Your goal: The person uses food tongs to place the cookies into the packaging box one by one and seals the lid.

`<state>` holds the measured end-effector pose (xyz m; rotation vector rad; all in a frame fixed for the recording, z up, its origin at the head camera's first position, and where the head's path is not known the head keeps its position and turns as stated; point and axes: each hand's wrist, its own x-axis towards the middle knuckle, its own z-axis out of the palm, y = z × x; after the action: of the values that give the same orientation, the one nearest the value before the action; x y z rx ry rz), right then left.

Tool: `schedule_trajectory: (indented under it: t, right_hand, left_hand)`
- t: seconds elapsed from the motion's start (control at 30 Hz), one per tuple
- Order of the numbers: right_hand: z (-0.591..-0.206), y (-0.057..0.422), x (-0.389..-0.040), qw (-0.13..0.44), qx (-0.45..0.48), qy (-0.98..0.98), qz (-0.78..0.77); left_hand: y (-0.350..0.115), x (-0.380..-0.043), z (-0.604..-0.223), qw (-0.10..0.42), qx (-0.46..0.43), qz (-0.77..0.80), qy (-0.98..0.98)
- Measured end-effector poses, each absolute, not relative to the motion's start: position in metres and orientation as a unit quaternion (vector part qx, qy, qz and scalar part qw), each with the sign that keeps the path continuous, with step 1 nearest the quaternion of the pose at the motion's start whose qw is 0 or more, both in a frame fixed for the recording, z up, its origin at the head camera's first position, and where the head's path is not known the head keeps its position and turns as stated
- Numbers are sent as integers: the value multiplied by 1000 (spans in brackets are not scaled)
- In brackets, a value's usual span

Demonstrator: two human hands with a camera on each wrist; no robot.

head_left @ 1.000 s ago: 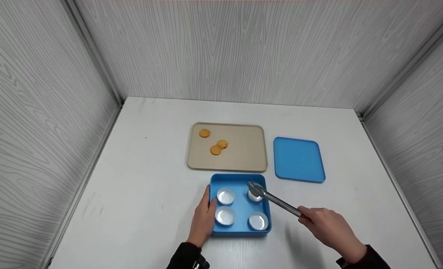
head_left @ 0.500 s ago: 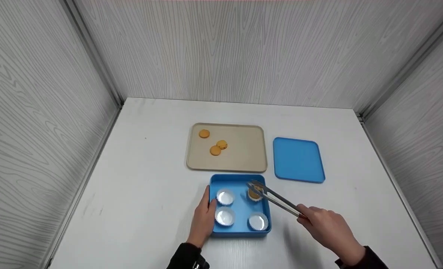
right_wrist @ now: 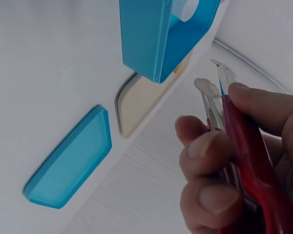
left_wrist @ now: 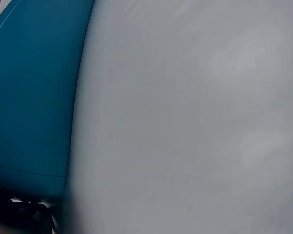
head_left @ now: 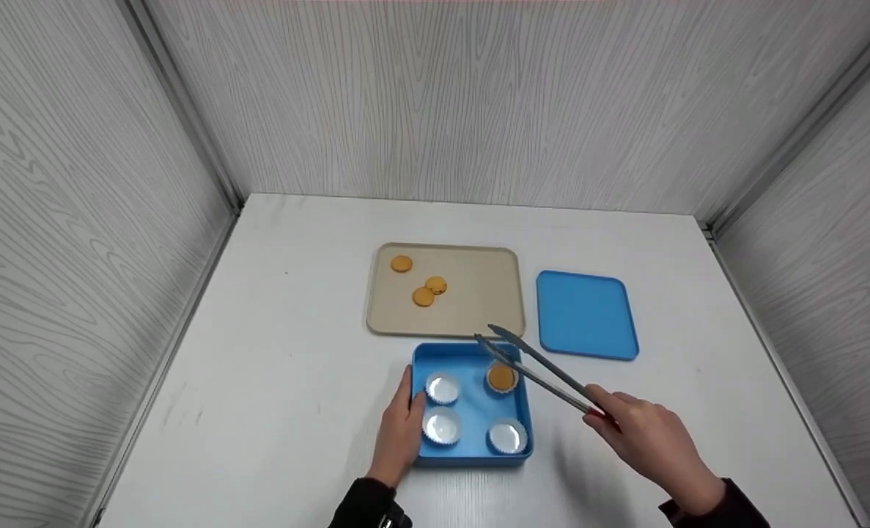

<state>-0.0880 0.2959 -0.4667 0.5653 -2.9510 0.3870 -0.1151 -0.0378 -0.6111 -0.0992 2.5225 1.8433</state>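
Observation:
At the left side of a blue box (head_left: pixel 471 403), my left hand (head_left: pixel 398 433) grips the wall, its thumb over the rim. The left wrist view shows mostly the outer wall (left_wrist: pixel 34 97) of that box. My right hand (head_left: pixel 643 440) holds metal tongs (head_left: pixel 552 378) with red handles (right_wrist: pixel 249 151). Their arms are spread, and the tips hover over the far right corner of the box, with nothing between them. Below them a round golden cookie (head_left: pixel 502 377) sits in a white paper cup. Three other cups, such as the near right cup (head_left: pixel 508 435), look empty.
Behind the box lies a beige tray (head_left: pixel 478 293) bearing three round golden cookies: one far-left cookie (head_left: pixel 402 263) and a touching pair (head_left: pixel 424 296). To its right is a flat blue lid (head_left: pixel 587 315). Grey wood-grain panels (head_left: pixel 435 95) enclose the white table (head_left: pixel 303 330) on three sides.
The tongs have opened and let go of the cookie, which now lies in the far right cup. Their tips have risen away from it. My left hand stays on the box.

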Motion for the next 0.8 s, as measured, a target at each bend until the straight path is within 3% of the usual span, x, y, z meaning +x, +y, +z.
schedule_trajectory:
  t: [0.2, 0.8]
  right_hand:
    - [-466, 294, -99, 93, 196, -967, 137]
    - [-469, 279, -138, 66, 186, -969, 148]
  left_hand:
    - [-37, -115, -612, 9, -30, 592, 806]
    - [-38, -116, -613, 15, -28, 594, 804]
